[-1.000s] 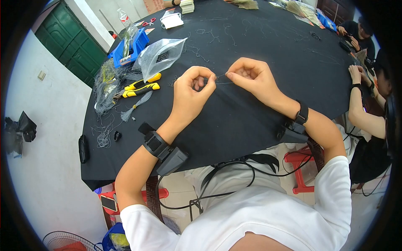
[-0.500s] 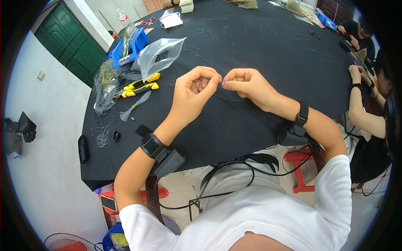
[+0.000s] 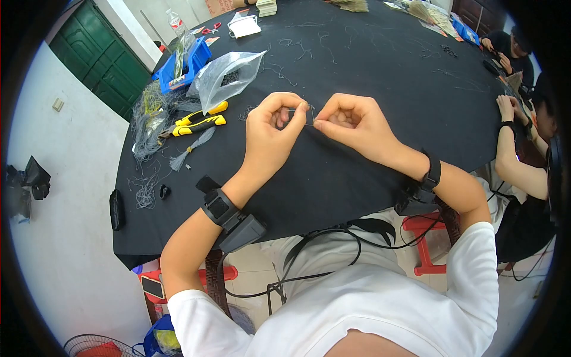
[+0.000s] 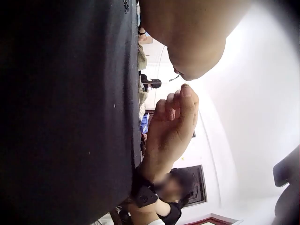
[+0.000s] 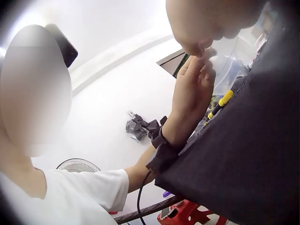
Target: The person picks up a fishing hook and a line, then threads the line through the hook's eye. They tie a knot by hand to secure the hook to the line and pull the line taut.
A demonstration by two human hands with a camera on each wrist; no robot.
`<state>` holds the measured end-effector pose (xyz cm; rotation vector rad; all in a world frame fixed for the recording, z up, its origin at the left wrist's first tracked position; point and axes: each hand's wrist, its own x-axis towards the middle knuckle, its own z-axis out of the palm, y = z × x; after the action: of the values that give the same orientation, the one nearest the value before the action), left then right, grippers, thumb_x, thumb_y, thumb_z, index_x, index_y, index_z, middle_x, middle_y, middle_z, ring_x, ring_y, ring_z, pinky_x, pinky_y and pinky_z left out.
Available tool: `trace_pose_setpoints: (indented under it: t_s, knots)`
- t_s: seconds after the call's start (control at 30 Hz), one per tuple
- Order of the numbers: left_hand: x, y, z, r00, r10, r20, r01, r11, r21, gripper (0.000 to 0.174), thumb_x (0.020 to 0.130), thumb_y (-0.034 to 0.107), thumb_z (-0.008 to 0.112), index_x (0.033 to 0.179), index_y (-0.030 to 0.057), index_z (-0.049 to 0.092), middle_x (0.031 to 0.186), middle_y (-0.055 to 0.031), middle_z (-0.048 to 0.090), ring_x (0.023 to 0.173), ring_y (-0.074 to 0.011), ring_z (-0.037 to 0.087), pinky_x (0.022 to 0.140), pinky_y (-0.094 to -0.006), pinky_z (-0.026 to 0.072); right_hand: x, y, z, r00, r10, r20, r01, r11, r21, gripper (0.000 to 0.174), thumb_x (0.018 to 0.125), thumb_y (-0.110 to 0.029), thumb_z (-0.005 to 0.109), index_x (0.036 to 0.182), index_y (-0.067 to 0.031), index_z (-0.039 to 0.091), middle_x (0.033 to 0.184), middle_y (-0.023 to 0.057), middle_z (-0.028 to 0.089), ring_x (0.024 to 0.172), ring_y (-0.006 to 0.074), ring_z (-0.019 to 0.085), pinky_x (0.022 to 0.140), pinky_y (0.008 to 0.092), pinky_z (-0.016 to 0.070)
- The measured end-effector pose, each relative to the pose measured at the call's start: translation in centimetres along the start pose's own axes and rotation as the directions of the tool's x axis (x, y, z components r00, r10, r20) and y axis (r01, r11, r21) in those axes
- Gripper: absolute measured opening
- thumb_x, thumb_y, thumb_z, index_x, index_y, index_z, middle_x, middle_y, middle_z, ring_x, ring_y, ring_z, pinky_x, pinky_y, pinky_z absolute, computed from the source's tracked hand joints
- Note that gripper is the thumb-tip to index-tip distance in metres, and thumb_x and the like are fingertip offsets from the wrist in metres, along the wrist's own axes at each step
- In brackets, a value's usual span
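- The left hand [image 3: 270, 134] pinches one end of a thin thread [image 3: 308, 118].
- The right hand [image 3: 351, 122] pinches the other end, at 3 o'clock.
- The thin thread sits between them, over the black table [image 3: 369, 65].
- Yellow pliers [image 3: 199, 122] lie at 9 o'clock.

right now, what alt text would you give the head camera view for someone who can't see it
Two bare hands, left hand and right hand, pinch a fine dark thread between them over a round table draped in black cloth. Past the left hand lie yellow-and-black handled cutters and a clear plastic bag.
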<state>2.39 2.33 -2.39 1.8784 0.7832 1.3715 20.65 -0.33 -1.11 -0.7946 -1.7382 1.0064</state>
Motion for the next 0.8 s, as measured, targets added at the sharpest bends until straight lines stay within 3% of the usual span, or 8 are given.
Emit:
trace_pose_setpoints:
  t_s: [0.13,0.37,0.53,0.63,0.8]
  knots:
    - [-0.1,1.1,0.1,0.995,0.1,0.028,-0.104,0.97,0.221,0.005,0.081,0.0,0.061,0.085,0.0005,0.061,0.088,0.0004,0.059,0.067,-0.0039,0.04,0.061,-0.0179,0.0338,0.1,-0.6,-0.3,0.99,-0.125,-0.06,0.113,0.978,-0.175,0.01,0.078,-0.01,0.066,0.083,-0.0024,0.063,0.06,-0.0065,0.043,0.051,0.0005,0.032,0.047,0.0187,0.0261]
    - [-0.1,1.6,0.2,0.977,0.15,0.15,-0.179,0.962,0.204,0.006,0.077,0.0,0.062,0.083,0.0016,0.061,0.085,-0.0012,0.061,0.066,-0.0054,0.044,0.059,-0.0196,0.0358,0.9,-0.5,-1.6,0.973,-0.196,-0.119,0.156,0.946,-0.286,0.012,0.078,-0.012,0.066,0.085,-0.0032,0.064,0.057,-0.0066,0.041,0.051,0.0014,0.031,0.047,0.0194,0.0259]
    - [-0.1,1.4,0.4,0.976,0.167,0.138,-0.181,0.979,0.094,0.006,0.076,0.0,0.063,0.081,0.0014,0.061,0.082,-0.0024,0.061,0.064,-0.0075,0.045,0.059,-0.0213,0.0386,1.2,0.5,-2.0,0.992,-0.082,-0.092,0.066,0.985,-0.158,0.013,0.081,-0.014,0.064,0.086,-0.0018,0.064,0.059,-0.0088,0.044,0.052,-0.0005,0.033,0.047,0.0185,0.0261]
    - [-0.2,1.4,0.1,0.975,0.11,0.192,-0.116,0.993,0.02,0.008,0.082,0.0,0.061,0.089,-0.0004,0.062,0.093,-0.0031,0.06,0.074,-0.0042,0.048,0.065,-0.018,0.0378,1.3,1.1,-2.0,0.999,0.018,-0.045,-0.02,0.999,-0.047,0.014,0.083,-0.015,0.063,0.085,-0.0013,0.063,0.063,-0.0083,0.049,0.054,-0.0016,0.037,0.048,0.0168,0.0286]
    - [-0.1,0.7,0.2,0.995,0.07,0.074,-0.063,0.993,-0.098,0.007,0.084,0.001,0.059,0.09,-0.0024,0.062,0.093,-0.0057,0.06,0.08,-0.0046,0.052,0.07,-0.0184,0.0407,0.7,1.4,-0.8,0.985,0.171,0.04,-0.175,0.969,0.175,0.01,0.083,-0.011,0.063,0.082,-0.002,0.058,0.069,-0.0047,0.055,0.059,-0.0013,0.046,0.052,0.015,0.0352]
